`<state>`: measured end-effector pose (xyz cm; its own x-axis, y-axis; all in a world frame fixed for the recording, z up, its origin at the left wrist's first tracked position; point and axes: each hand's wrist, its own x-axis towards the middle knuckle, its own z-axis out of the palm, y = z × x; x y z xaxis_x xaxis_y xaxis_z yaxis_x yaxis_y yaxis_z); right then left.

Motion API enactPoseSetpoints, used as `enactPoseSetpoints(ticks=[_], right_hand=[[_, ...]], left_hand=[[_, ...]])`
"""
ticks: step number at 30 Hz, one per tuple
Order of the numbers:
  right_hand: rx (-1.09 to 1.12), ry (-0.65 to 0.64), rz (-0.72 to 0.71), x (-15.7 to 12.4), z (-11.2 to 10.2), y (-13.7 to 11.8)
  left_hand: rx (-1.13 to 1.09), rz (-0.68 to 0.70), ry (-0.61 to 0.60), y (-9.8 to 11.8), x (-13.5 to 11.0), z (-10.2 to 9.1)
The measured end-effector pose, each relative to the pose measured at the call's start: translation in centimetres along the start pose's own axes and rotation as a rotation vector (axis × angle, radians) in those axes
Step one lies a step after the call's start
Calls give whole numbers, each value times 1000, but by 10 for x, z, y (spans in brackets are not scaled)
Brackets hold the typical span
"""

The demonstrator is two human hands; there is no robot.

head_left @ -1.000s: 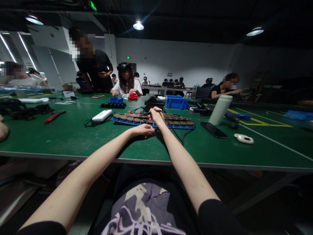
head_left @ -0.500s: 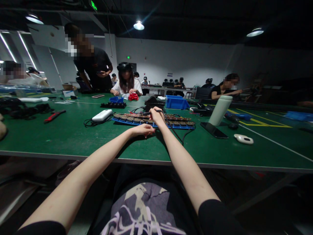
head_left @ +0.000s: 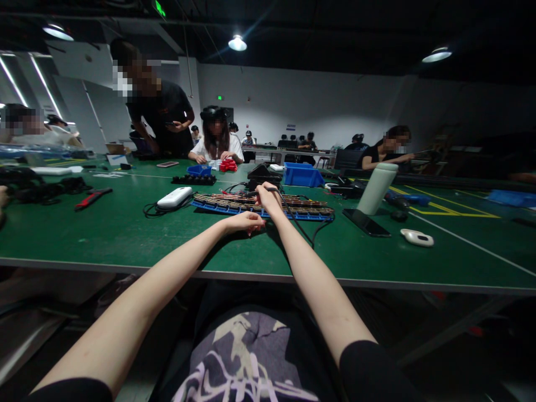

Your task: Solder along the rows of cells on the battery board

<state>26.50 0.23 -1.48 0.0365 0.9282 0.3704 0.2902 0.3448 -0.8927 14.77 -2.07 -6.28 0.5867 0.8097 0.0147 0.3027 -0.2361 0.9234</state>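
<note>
A long flat rack of battery cells on a blue holder (head_left: 234, 209) lies across the green table (head_left: 125, 234) in front of me. My right hand (head_left: 268, 199) is closed around a black corded tool, its tip over the rack's middle. The tool's black cable (head_left: 299, 226) runs back toward me over the table. My left hand (head_left: 248, 222) rests on the table just before the rack, fingers curled together on something small that I cannot make out.
A white power bank (head_left: 175, 197) with a cable lies left of the rack. A pale green bottle (head_left: 377, 188), a dark phone (head_left: 366, 222) and a white device (head_left: 417, 238) lie to the right. Blue bins (head_left: 302, 175), red pliers (head_left: 92, 197) and several seated people fill the far side.
</note>
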Motion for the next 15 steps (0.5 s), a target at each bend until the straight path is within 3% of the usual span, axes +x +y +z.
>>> enactPoseSetpoints(ticks=[15], right_hand=[[6, 10, -21, 2, 1, 3]], left_hand=[[5, -8, 3, 3, -2, 1]])
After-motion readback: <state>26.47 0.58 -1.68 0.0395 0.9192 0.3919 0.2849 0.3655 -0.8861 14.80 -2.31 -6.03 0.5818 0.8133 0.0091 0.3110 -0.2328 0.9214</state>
